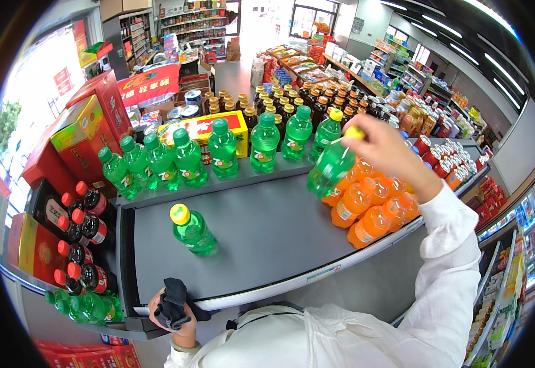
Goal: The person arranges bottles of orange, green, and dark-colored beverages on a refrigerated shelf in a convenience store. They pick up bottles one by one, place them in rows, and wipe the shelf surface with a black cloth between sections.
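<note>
Above the right part of the grey shelf board [253, 234], my right hand [382, 142] grips a green 7UP bottle [331, 169] near its yellow cap; the bottle hangs tilted and slightly blurred. Bunched black cloth [173, 301] is in my left hand [182, 332] by the shelf's front left corner. Alone on the board stands a green soda bottle [195, 233] with a yellow cap. Along the raised back ledge runs a row of 7UP bottles [221, 152], mostly green-capped, one yellow-capped at the right end. Orange soda bottles [354, 202] crowd the board's right end, close to the held bottle.
Red-capped cola bottles [93, 230] and more green bottles [90, 308] line the left side, beside red gift boxes [83, 133]. Behind the ledge are a yellow carton [203, 129] and dark gold-capped bottles [290, 103]. Cans [451, 158] stand farther right.
</note>
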Tool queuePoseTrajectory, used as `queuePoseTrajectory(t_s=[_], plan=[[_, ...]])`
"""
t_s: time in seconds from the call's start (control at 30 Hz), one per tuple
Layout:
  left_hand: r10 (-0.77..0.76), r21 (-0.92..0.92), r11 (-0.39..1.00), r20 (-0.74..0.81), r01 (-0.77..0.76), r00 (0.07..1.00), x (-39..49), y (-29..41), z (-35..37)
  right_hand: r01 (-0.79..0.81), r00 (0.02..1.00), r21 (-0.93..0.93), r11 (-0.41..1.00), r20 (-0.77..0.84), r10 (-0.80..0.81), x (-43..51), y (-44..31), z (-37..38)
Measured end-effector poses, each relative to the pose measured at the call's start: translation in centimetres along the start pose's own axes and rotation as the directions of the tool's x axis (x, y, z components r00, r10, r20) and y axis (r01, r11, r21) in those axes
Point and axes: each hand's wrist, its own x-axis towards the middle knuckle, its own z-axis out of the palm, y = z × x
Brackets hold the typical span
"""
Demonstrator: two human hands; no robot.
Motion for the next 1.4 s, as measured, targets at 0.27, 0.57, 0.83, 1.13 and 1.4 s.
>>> queuePoseTrajectory(t_s=[0.27, 0.57, 0.83, 1.13, 1.4], plan=[[0.011, -0.002, 1.000, -0.016, -0.011, 1.000, -0.3, -0.3, 0.3, 0.177, 0.971, -0.114, 0.978, 0.180, -0.154, -0.4, 0.6, 4.1], [0.038, 0.034, 0.999, 0.033, -0.039, 0.999, -0.1, -0.3, 0.0, 0.173, 0.983, -0.331, 0.928, 0.113, -0.143, 1.7, 2.0, 6.3], [-0.016, -0.036, 0.999, -0.007, 0.015, 1.000, -0.9, -0.8, 0.2, 0.038, 0.964, -0.365, 0.930, -0.233, -0.131, 7.1, 5.9, 4.2], [-0.001, -0.014, 1.000, 0.011, 0.001, 1.000, -0.1, -0.2, 0.3, 0.029, 0.984, -0.251, 0.967, -0.165, -0.073, 8.1, 10.1, 4.3], [0.043, -0.032, 0.999, 0.008, -0.042, 0.999, -0.5, -0.5, 0.0, 0.100, 0.833, 0.245, 0.964, -0.551, 0.053, 4.7, 6.0, -1.4]])
